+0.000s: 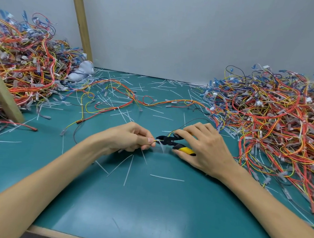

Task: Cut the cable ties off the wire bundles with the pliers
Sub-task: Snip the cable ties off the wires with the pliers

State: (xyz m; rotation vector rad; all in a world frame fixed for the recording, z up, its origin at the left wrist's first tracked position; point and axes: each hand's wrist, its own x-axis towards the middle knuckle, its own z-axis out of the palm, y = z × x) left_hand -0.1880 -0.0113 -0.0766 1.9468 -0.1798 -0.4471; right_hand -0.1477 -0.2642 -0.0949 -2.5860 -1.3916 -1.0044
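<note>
- Pinching a thin wire bundle (157, 141) in our left hand (131, 138), fingers curled.
- Our right hand (205, 148) grips the pliers (170, 140), tip at a blurred white cable tie (162, 146).

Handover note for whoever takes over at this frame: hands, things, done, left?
Left hand pinches a thin wire bundle.
Right hand grips the pliers, their nose at a blurred white cable tie on that bundle; cut or not, unclear.
Done: cut ties litter the green mat.
Remaining: left wire heap, right wire heap; which is finished, I cannot tell.
</note>
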